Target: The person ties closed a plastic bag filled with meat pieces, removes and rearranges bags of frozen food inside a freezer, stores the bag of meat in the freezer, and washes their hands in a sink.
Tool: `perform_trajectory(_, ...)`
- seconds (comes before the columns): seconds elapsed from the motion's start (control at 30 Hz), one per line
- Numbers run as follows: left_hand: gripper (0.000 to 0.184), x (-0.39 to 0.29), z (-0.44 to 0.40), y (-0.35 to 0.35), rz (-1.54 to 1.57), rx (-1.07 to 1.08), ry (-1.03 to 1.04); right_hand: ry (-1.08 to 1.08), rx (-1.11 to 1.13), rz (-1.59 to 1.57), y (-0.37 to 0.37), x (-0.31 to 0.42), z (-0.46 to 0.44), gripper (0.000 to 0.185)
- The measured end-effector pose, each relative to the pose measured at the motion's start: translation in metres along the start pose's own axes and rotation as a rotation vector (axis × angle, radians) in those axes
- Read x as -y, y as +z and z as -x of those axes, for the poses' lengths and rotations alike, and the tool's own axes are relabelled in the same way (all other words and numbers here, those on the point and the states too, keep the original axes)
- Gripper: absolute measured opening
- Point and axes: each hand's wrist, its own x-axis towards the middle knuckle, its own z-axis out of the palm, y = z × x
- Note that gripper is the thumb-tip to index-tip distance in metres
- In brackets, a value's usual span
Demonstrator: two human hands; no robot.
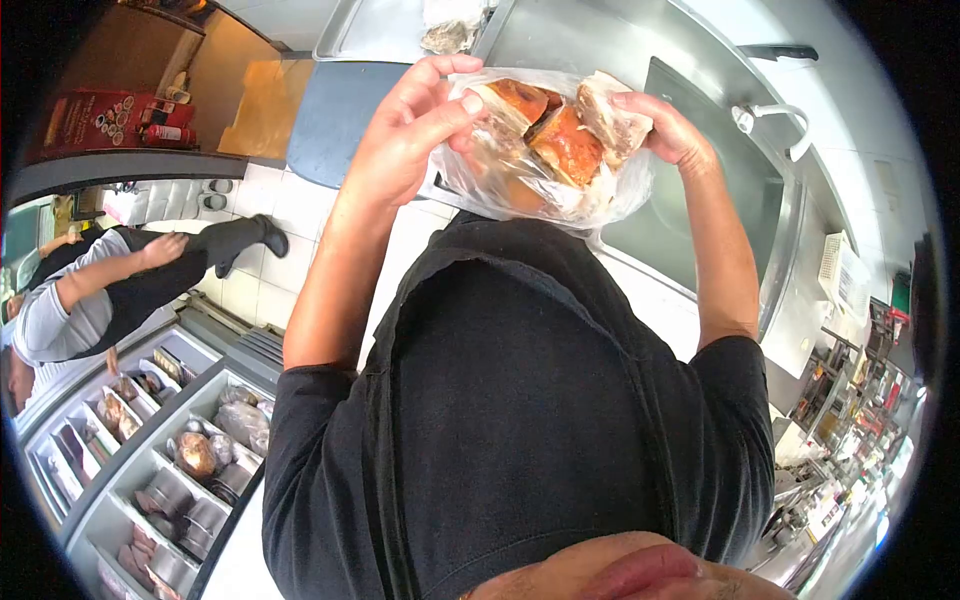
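A clear plastic bag (500,180) holding browned chunks of what looks like cooked meat (568,145) hangs between my hands, in front of my chest. My left hand (415,125) grips the bag's edge, thumb and fingers on the film. On the other side, my right hand (665,130) is closed on a pale, fatty-looking piece (612,115) at the bag's open top. Several orange-brown pieces show in the opening; those lower down are blurred by the plastic.
A steel sink (690,190) lies ahead right, with a white faucet (775,125) and a knife (780,52) beyond. A blue-grey board (340,110) and a metal tray (370,30) are ahead left. Another person (110,290) stands left near food containers (200,450).
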Motion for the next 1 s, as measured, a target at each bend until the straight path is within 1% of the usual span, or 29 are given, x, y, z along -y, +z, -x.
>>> perform_trajectory(0.03,0.038,0.0,0.0,0.0,-0.001,0.002,0.002,-0.009,-0.007,0.158,0.0,0.01,0.003,0.075)
perform_trajectory(0.13,0.042,0.003,0.001,-0.002,-0.063,0.04,-0.003,-0.3,-0.301,0.566,-0.003,0.002,-0.016,0.092)
perform_trajectory(0.17,0.044,0.004,0.0,-0.003,-0.094,0.06,-0.006,-0.286,-0.223,0.65,-0.01,0.001,-0.021,0.1)
perform_trajectory(0.27,0.043,0.006,-0.003,-0.006,-0.106,0.05,0.013,-0.371,-0.031,0.537,-0.006,-0.004,-0.014,0.098)
perform_trajectory(0.3,0.043,0.006,-0.004,-0.007,-0.093,0.042,0.016,-0.424,0.039,0.436,0.004,-0.003,-0.006,0.097)
perform_trajectory(0.37,0.043,0.008,-0.007,-0.008,-0.071,0.046,0.007,-0.376,0.035,0.458,0.013,0.005,-0.007,0.096)
perform_trajectory(0.4,0.043,0.01,-0.007,-0.007,-0.069,0.046,0.006,-0.351,0.023,0.463,0.015,0.003,-0.003,0.095)
perform_trajectory(0.43,0.043,0.01,-0.008,-0.006,-0.067,0.05,0.011,-0.403,-0.005,0.477,0.012,0.001,-0.01,0.096)
perform_trajectory(0.53,0.044,0.008,-0.007,-0.002,-0.054,0.069,0.014,-0.38,-0.043,0.422,0.019,0.008,-0.013,0.095)
perform_trajectory(0.57,0.044,0.007,-0.007,-0.001,-0.049,0.071,0.013,-0.376,-0.133,0.493,0.026,0.008,-0.019,0.094)
perform_trajectory(0.67,0.043,0.013,-0.007,-0.005,-0.016,0.067,0.03,-0.451,-0.294,0.872,0.063,0.004,-0.001,0.091)
perform_trajectory(0.8,0.043,0.013,0.0,-0.005,0.03,0.066,0.027,-0.352,-0.422,1.154,0.063,0.002,-0.01,0.075)
perform_trajectory(0.83,0.043,0.013,0.004,-0.004,0.031,0.079,0.02,-0.198,-0.361,1.106,0.055,0.014,-0.019,0.072)
perform_trajectory(0.93,0.043,0.011,0.008,0.004,-0.017,0.088,0.031,-0.085,-0.49,1.089,0.068,0.029,-0.032,0.077)
perform_trajectory(0.97,0.043,0.012,0.009,0.006,-0.039,0.081,0.034,-0.163,-0.504,1.103,0.066,0.023,-0.036,0.082)
perform_trajectory(1.0,0.043,0.013,0.005,0.005,-0.017,0.083,0.037,-0.246,-0.484,0.84,0.063,0.018,-0.037,0.084)
